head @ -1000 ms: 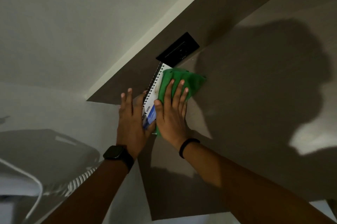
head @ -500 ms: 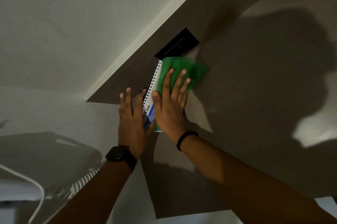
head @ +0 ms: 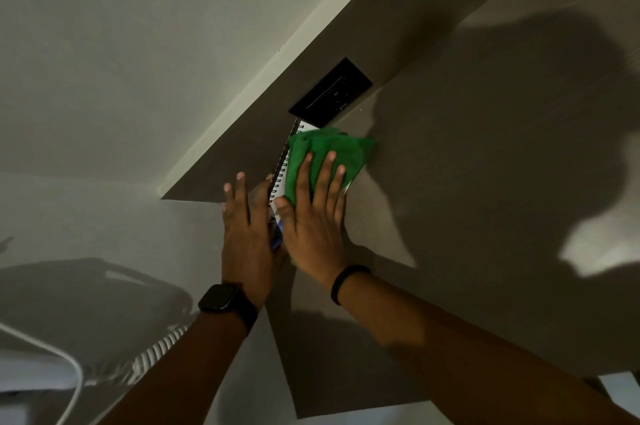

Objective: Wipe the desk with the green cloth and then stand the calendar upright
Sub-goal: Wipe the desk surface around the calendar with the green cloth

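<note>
A white spiral-bound calendar (head: 279, 187) stands on edge on the grey-brown desk (head: 485, 182), squeezed between my two hands. My left hand (head: 244, 234), wearing a black watch, lies flat against its left face with fingers stretched out. Flat under my right hand (head: 311, 223), the green cloth (head: 332, 147) is pressed against the calendar's right face. The cloth bunches past my fingertips and covers most of the page. Only the wire binding, a strip of white and a blue patch show.
A black socket panel (head: 330, 92) sits in the desk's raised back board just beyond the calendar. White wall fills the left. A white cable (head: 74, 369) and a coiled cord (head: 156, 352) lie low on the left. Dark shadows of my arms and head cover the desk.
My right hand and the green cloth have slid a little further up the calendar toward the socket panel. The left hand has stayed against the calendar.
</note>
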Available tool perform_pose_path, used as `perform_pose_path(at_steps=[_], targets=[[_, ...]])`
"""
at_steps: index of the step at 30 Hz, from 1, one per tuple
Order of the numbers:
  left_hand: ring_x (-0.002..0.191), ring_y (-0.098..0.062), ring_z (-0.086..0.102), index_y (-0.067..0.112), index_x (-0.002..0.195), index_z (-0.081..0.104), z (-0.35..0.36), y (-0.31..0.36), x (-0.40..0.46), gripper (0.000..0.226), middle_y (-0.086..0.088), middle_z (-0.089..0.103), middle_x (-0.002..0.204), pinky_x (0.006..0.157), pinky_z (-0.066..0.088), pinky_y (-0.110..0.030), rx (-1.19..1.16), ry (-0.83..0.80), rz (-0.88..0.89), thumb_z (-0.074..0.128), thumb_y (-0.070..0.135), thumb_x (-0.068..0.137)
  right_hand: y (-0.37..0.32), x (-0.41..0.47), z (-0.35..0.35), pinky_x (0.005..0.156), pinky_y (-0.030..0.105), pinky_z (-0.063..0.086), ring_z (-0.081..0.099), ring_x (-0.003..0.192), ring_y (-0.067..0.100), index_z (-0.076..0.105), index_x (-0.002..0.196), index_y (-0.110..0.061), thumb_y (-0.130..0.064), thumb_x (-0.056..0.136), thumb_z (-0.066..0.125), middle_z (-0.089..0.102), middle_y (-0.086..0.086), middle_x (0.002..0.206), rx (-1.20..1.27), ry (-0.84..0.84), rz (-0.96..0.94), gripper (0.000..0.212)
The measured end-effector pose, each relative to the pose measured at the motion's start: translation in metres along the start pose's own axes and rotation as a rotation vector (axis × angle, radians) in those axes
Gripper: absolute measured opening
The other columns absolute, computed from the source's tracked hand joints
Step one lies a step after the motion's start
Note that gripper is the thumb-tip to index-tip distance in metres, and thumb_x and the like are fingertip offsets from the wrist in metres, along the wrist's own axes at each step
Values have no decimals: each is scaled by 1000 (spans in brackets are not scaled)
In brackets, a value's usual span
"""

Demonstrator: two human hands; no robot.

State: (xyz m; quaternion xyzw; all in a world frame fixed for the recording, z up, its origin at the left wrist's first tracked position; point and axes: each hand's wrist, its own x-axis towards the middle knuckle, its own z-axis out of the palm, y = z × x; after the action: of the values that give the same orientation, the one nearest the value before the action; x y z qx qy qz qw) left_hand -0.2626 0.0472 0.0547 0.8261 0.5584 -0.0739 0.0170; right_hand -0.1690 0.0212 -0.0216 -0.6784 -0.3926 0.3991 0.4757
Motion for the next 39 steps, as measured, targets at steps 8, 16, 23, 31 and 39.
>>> perform_pose_path(at_steps=[8, 16, 23, 31, 39], targets=[[162, -36, -6, 30, 167, 11, 3, 0, -2, 115, -11, 0, 177, 119, 30, -76, 8, 21, 16, 85, 41, 79, -7, 20, -6, 126, 59, -8, -24, 158, 40, -27, 158, -34, -73, 98, 3, -24, 15, 173, 9, 83, 6, 78], [163, -38, -2, 33, 166, 7, 5, 1, 0, 116, -14, 8, 178, 120, 29, -75, 22, 16, 3, 87, 43, 81, 1, 40, -19, 127, 67, 9, -18, 159, 42, -26, 158, -35, -73, 97, 4, -20, 15, 174, -2, 123, 67, 78], [163, -38, 0, 29, 167, 11, 5, -1, 0, 115, -13, 8, 178, 121, 28, -73, 33, 20, 13, 85, 44, 80, 14, 12, -11, 128, 64, 11, -16, 161, 37, -24, 157, -36, -69, 100, 7, -18, 13, 174, -80, 36, -5, 73], [162, -34, -5, 29, 167, 11, 7, -3, 0, 115, -12, 7, 177, 119, 31, -76, 10, 33, 6, 83, 44, 79, 0, 25, -9, 129, 60, 6, -12, 161, 40, -23, 160, -36, -66, 103, 9, -11, 15, 175, -69, 130, -106, 71], [163, -40, -1, 33, 166, 8, 14, -5, 5, 119, -15, 9, 178, 123, 22, -71, 71, 38, -16, 88, 47, 79, 10, 49, -17, 124, 67, 22, -7, 161, 41, -9, 163, -39, -63, 105, 17, -12, 6, 176, 110, 199, 50, 69]])
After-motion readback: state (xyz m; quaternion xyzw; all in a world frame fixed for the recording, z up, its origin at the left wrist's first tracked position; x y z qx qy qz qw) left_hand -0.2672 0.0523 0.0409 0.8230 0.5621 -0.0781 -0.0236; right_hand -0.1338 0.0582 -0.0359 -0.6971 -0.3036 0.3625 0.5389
